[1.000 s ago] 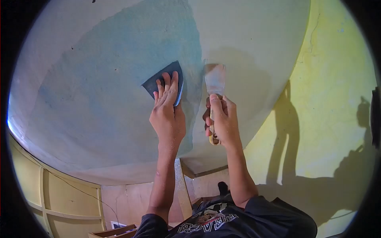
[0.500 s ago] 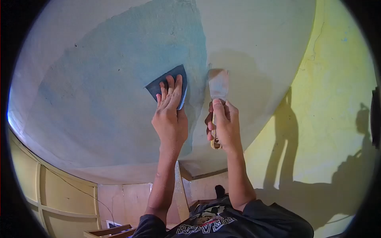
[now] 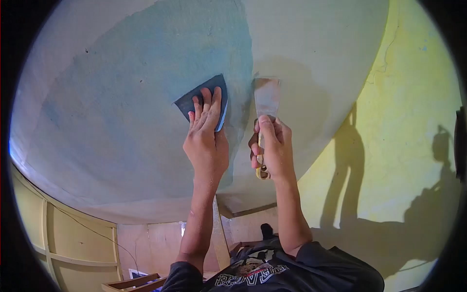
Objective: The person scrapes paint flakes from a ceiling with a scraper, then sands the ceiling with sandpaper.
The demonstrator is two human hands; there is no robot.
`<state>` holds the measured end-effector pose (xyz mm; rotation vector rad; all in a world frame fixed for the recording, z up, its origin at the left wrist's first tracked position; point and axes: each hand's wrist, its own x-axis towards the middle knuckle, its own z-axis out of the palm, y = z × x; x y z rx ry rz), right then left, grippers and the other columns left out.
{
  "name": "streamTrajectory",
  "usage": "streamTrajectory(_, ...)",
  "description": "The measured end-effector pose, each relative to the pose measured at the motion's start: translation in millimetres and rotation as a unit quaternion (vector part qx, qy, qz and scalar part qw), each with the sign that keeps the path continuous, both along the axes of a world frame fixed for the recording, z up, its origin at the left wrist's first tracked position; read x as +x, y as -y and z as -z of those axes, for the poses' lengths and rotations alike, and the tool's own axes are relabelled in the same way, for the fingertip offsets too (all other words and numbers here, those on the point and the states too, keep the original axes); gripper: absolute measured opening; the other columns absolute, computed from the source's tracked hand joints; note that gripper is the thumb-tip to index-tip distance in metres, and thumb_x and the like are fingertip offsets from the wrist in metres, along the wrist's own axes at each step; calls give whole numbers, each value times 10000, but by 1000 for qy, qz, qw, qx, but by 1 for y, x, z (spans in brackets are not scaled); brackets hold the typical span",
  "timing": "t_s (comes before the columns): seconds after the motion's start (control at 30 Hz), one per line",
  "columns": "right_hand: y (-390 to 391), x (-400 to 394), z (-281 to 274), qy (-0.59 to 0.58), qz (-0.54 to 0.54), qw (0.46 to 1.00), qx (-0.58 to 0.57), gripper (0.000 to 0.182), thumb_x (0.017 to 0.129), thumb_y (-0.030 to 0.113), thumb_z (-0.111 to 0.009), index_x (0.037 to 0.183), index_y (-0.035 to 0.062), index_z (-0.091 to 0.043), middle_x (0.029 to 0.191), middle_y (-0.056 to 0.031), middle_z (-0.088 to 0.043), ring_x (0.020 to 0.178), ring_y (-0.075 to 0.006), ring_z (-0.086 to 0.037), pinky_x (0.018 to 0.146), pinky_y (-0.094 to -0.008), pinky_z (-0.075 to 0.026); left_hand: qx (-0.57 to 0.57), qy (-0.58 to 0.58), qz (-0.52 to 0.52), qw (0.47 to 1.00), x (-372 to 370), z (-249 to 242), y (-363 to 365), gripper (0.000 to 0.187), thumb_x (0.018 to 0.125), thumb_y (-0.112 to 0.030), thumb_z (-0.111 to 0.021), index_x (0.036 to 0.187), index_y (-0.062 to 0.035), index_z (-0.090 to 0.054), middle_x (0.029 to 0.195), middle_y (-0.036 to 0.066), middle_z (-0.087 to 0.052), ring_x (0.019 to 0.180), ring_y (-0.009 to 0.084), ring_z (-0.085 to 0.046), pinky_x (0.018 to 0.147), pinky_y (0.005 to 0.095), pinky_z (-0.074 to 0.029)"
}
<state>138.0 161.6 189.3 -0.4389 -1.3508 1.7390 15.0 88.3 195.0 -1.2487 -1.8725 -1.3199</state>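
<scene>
My left hand point(image 3: 206, 129) presses a folded sheet of dark sandpaper point(image 3: 190, 100) against the painted wall point(image 3: 131, 121), fingers laid over its face and the thumb hidden behind. Just to the right, my right hand point(image 3: 273, 141) grips the yellowish handle of a putty knife point(image 3: 267, 97), thumb along the lower blade. Its wide metal blade points up, with the edge close to the wall surface. The sandpaper lies on a blue-green patch of the wall, while the knife is over the paler area beside it.
A yellow wall point(image 3: 389, 160) meets the pale one on the right and carries shadows. Lower left are cream panels point(image 3: 78, 238) with a thin cable. A wooden frame-like object point(image 3: 131, 283) sits at the bottom, and a dark ledge point(image 3: 250, 210) juts out below the wall.
Both hands, with the sandpaper and the putty knife still in them, sit slightly higher in view. The whole view has shifted a little; both grips look the same.
</scene>
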Motion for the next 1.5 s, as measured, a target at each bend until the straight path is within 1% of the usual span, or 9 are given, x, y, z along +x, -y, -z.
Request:
streamTrajectory(0.3, 4, -1, -8, 17, -4, 1000, 23, 349, 1085, 303, -477, 884, 21, -521, 601, -30, -510, 460, -89, -495, 362, -286, -434, 11, -2, 6, 1000, 0, 2, -1, 475, 988, -21, -562, 1444, -153, -593, 1506, 138, -516, 1459, 389, -371, 1192, 515, -333)
streamTrajectory(0.43, 12, -10, -1, 1, 23, 1000, 2, 355, 1082, 308, -475, 883, 19, -526, 576, -41, -506, 408, -109, -471, 357, -288, -410, 9, 6, 8, 1000, 1, -1, 0, 470, 993, -18, -557, 1444, -146, -593, 1514, 142, -507, 1459, 389, -373, 1189, 516, -332)
streamTrajectory(0.53, 5, -5, -8, 4, -4, 1000, 19, 368, 1080, 325, -478, 886, 16, -530, 588, -33, -503, 436, -110, -486, 362, -287, -416, 9, -30, -16, 999, -1, 3, -2, 649, 857, 86, -507, 1454, -152, -590, 1493, 140, -544, 1424, 402, -443, 1159, 525, -385)
streamTrajectory(1.1, 8, -13, -10, -30, 14, 999, 31, 332, 1071, 271, -493, 871, 7, -515, 624, -40, -503, 442, -102, -502, 340, -291, -419, 2, -28, -14, 999, -4, 3, 5, 699, 823, 103, -474, 1463, -159, -581, 1505, 134, -535, 1432, 397, -436, 1164, 528, -379)
streamTrajectory(1.2, 2, -3, -7, 3, 19, 1000, 17, 328, 1071, 267, -495, 868, 9, -514, 647, -38, -504, 450, -100, -501, 344, -290, -424, 2, -22, -8, 1000, -2, 3, 2, 713, 811, 108, -470, 1463, -159, -581, 1506, 136, -534, 1434, 395, -434, 1163, 532, -381)
streamTrajectory(1.23, -1, -1, -7, 8, -14, 1000, 23, 324, 1068, 263, -505, 871, 6, -515, 718, -35, -513, 485, -96, -521, 345, -294, -433, 8, -16, -4, 1000, -4, 2, 3, 632, 874, 59, -501, 1459, -165, -583, 1505, 140, -528, 1439, 393, -416, 1166, 532, -373)
streamTrajectory(1.3, 4, -8, -12, -7, 9, 999, 31, 327, 1069, 267, -501, 875, 5, -518, 689, -44, -518, 455, -103, -508, 346, -291, -426, 14, -6, 7, 1000, -2, 0, 6, 474, 999, -38, -563, 1451, -175, -588, 1503, 149, -516, 1449, 390, -379, 1172, 530, -358)
streamTrajectory(1.37, 8, -6, -12, 4, 29, 999, 26, 324, 1069, 272, -492, 882, 9, -526, 605, -53, -515, 402, -116, -483, 350, -285, -411, 9, -1, 7, 1000, -1, 2, 7, 489, 991, -18, -562, 1452, -178, -587, 1502, 150, -517, 1449, 389, -382, 1172, 525, -361)
streamTrajectory(1.5, -2, -1, -9, 0, -11, 999, 37, 319, 1068, 278, -489, 874, 27, -524, 579, -46, -507, 397, -118, -478, 355, -285, -402, 7, -8, 1, 1000, -2, 1, 4, 519, 970, 12, -568, 1450, -182, -590, 1501, 150, -519, 1443, 391, -394, 1173, 516, -365)
